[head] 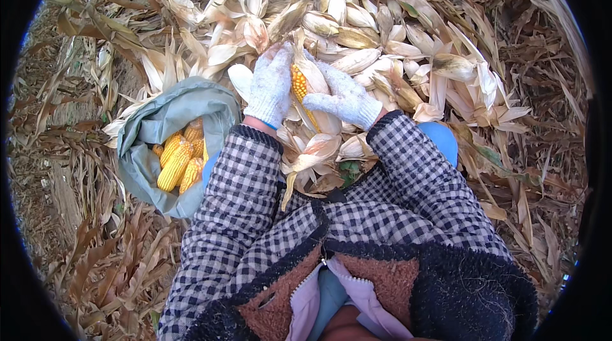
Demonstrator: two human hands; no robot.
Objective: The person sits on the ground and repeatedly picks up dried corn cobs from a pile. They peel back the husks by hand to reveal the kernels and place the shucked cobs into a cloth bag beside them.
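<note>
An ear of corn (299,83) is between my hands, its yellow kernels bared along the left side. Pale dry husk (311,75) still covers its right side. My left hand (271,85), in a white knit glove, grips near the ear's top from the left. On the other side my right hand (345,94), gloved alike, holds the husk and ear, its thumb lying across the kernels. The fingertips of both hands are partly hidden behind the ear and husk. Loose husks (313,152) lie just below the ear, in front of my body.
To the left, a grey-green woven sack (143,125) stands with its mouth rolled back, holding several husked corn ears (175,166). Beyond my hands is a heap of unhusked ears (354,25). Opened husks (229,30) lie at the upper left. Dry stalks and leaves (110,264) cover the ground around.
</note>
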